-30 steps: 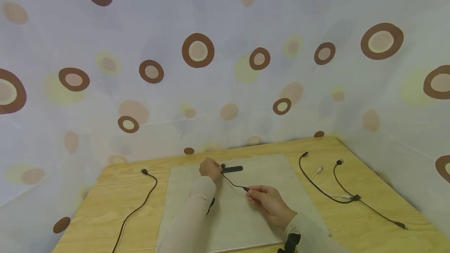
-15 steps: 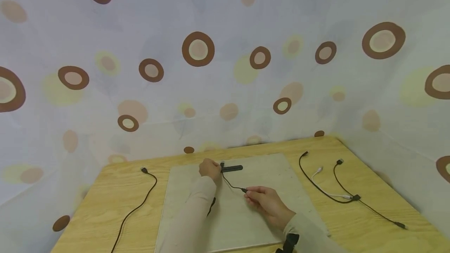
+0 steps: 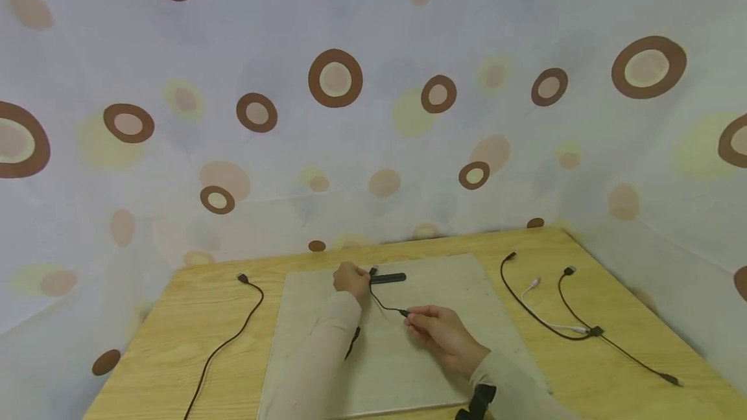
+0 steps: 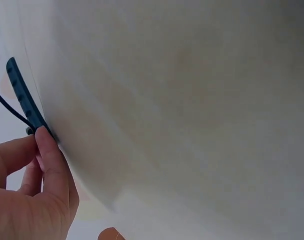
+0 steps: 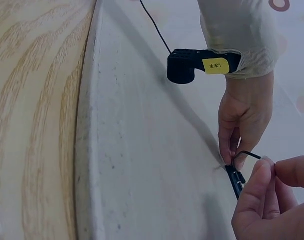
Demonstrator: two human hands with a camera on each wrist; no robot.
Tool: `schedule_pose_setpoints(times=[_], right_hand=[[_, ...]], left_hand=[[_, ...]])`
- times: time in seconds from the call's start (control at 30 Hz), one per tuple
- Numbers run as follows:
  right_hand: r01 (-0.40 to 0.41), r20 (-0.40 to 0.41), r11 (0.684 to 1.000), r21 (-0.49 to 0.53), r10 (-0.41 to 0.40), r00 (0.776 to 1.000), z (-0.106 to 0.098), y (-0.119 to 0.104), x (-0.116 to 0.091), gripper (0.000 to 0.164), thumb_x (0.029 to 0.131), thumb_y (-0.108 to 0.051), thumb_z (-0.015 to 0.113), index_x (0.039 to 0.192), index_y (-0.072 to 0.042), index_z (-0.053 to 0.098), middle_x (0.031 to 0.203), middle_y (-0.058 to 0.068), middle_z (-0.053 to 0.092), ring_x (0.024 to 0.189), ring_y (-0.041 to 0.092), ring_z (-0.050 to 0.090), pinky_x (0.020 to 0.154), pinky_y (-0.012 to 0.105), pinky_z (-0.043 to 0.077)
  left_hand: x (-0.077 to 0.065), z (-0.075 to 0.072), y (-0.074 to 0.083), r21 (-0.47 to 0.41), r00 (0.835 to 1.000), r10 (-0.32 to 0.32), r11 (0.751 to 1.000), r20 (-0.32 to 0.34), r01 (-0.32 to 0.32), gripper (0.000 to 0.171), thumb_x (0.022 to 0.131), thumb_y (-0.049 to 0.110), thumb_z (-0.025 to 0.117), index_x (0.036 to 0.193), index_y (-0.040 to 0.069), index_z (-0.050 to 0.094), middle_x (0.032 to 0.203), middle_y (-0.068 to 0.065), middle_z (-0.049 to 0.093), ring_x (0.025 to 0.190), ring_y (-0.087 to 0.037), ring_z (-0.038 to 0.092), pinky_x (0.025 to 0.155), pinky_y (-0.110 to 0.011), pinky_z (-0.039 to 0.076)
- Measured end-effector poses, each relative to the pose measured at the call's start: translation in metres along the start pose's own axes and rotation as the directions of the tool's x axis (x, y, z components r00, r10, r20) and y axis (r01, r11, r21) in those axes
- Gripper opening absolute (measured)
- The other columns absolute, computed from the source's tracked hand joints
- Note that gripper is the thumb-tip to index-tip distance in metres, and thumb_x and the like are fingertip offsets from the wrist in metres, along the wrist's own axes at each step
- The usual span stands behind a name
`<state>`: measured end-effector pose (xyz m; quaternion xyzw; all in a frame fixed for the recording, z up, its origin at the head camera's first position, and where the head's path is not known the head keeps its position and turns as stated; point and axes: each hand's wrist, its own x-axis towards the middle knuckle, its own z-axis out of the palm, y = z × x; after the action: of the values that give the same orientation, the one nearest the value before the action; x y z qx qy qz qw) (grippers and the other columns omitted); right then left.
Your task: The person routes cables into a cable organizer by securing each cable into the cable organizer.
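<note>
A black notched strip (image 3: 390,278) lies near the far edge of a pale board. My left hand (image 3: 352,279) is at its left end, pinching a thin black cable (image 3: 382,305) there between thumb and fingers. A small USB plug (image 3: 373,270) stands up just beside those fingertips. In the left wrist view the notched strip (image 4: 24,95) runs up and away from the left hand (image 4: 39,175). My right hand (image 3: 440,332) pinches the cable's other end connector (image 3: 404,313) over the board, and the cable sags between both hands. The right fingers partly cover that connector.
The pale board (image 3: 408,374) rests on a wooden table (image 3: 146,355). Left of it lies a long black USB cable (image 3: 236,336); on the right, a branched black-and-white cable (image 3: 548,326). A patterned cloth (image 3: 373,148) hangs behind. A black wrist camera (image 5: 182,67) sits on the left arm.
My right hand has shifted slightly left with the connector. The USB plug by my left hand stood upright half a second ago and now leans right. The left hand stays at the strip.
</note>
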<state>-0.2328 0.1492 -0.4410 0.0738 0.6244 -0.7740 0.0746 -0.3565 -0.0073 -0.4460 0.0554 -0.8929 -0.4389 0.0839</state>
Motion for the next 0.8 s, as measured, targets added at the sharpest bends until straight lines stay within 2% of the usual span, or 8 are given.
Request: schedule_pose_setpoints(times=[0.23,0.37,0.43,0.67,0.8], right_hand=[[-0.011,-0.026,1.000,0.002,0.011,1.000,-0.0064,-0.0013,-0.0015,0.030,0.084,0.001,0.056,0.110,0.013,0.049,0.084,0.010,0.064,0.074,0.012,0.061,0.066,0.021,0.049],[-0.003,-0.023,1.000,0.009,0.003,1.000,-0.0084,-0.0044,0.0002,0.031,0.084,0.001,0.056,0.111,0.014,0.049,0.085,0.011,0.064,0.074,0.012,0.061,0.066,0.020,0.049],[0.000,-0.021,1.000,0.012,0.001,1.000,-0.0086,-0.0054,0.0009,0.031,0.084,0.001,0.056,0.111,0.014,0.049,0.084,0.010,0.064,0.074,0.011,0.061,0.065,0.019,0.049],[-0.008,-0.029,1.000,0.005,0.008,1.000,-0.0090,-0.0044,0.0018,0.030,0.084,0.001,0.056,0.110,0.014,0.050,0.086,0.012,0.064,0.075,0.012,0.060,0.067,0.021,0.049],[-0.017,-0.037,1.000,-0.004,0.017,0.999,-0.0081,-0.0032,0.0029,0.028,0.084,0.001,0.055,0.109,0.013,0.051,0.091,0.015,0.063,0.076,0.012,0.060,0.069,0.023,0.049]], left_hand=[[0.0025,0.0058,0.0017,0.058,1.000,0.009,0.998,0.015,-0.010,0.012,0.075,0.006,0.065,0.064,0.007,0.070,0.072,-0.008,0.066,0.072,-0.026,0.061,0.070,-0.038,0.049],[0.0019,0.0053,0.0053,0.050,1.000,-0.018,0.999,0.006,0.018,0.014,0.075,0.004,0.062,0.062,0.006,0.068,0.070,-0.008,0.065,0.068,-0.026,0.060,0.066,-0.038,0.049],[0.0024,0.0052,0.0063,0.062,1.000,-0.012,0.998,-0.003,0.012,0.014,0.074,0.004,0.062,0.062,0.005,0.068,0.069,-0.009,0.065,0.067,-0.026,0.060,0.064,-0.038,0.049],[0.0054,0.0062,0.0037,0.088,1.000,-0.024,0.996,0.012,0.022,0.012,0.074,0.004,0.062,0.065,0.006,0.068,0.073,-0.009,0.065,0.072,-0.028,0.060,0.067,-0.038,0.049],[0.0060,0.0068,0.0019,0.081,1.000,0.004,0.997,0.004,-0.004,0.012,0.075,0.003,0.062,0.065,0.006,0.068,0.072,-0.008,0.065,0.070,-0.027,0.061,0.066,-0.038,0.049]])
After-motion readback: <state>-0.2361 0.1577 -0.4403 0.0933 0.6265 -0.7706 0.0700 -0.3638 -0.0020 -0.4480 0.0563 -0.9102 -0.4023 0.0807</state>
